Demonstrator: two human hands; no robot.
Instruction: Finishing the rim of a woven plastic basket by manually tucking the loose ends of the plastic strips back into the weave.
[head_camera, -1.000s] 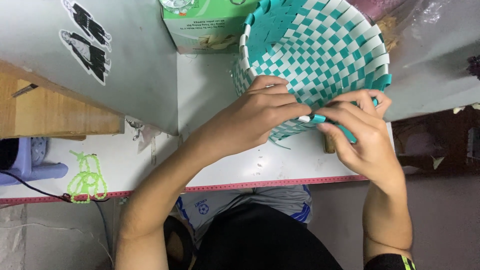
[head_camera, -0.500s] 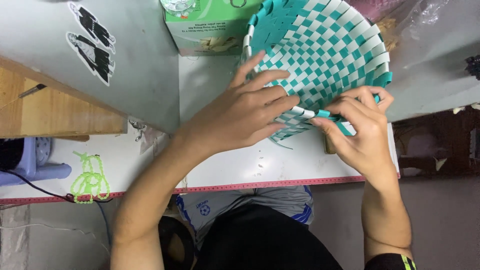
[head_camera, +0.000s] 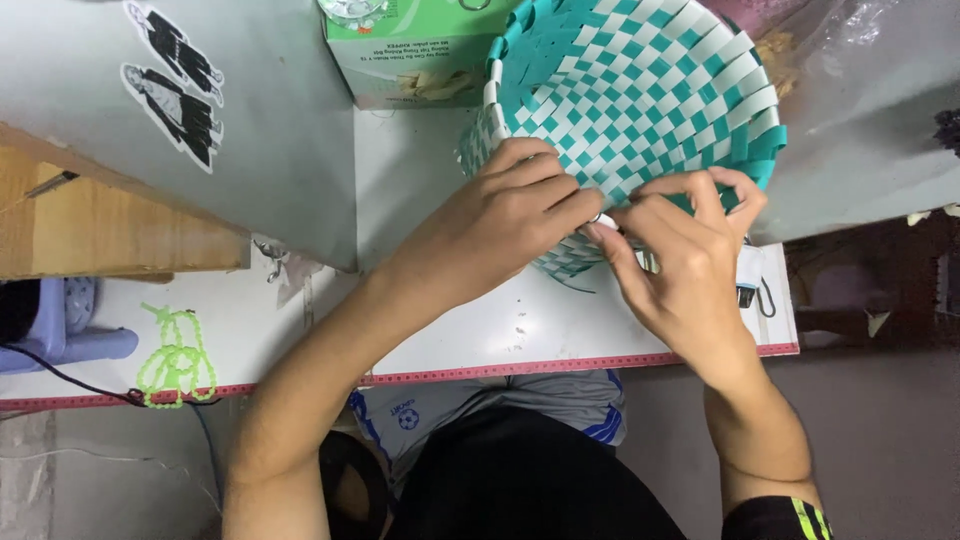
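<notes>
A round basket (head_camera: 640, 90) woven from teal and white plastic strips lies tilted on a white table (head_camera: 470, 320), its open side toward me. My left hand (head_camera: 505, 215) presses on the basket's near rim, fingers curled over the weave. My right hand (head_camera: 680, 260) sits just beside it, fingertips pinching a strip at the same rim. The two hands touch at the fingertips. What lies under the palms is hidden.
A green carton (head_camera: 420, 55) stands behind the basket on the left. A grey panel with black stickers (head_camera: 170, 85) rises at far left. A neon green beaded cord (head_camera: 175, 355) lies on the table's left part. A red-edged table border (head_camera: 520, 368) runs nearest me. Clear plastic bags (head_camera: 850, 60) at right.
My left hand's fingers, spread half a second ago, have curled back onto the rim. My right hand has shifted left so both sets of fingertips meet at the weave.
</notes>
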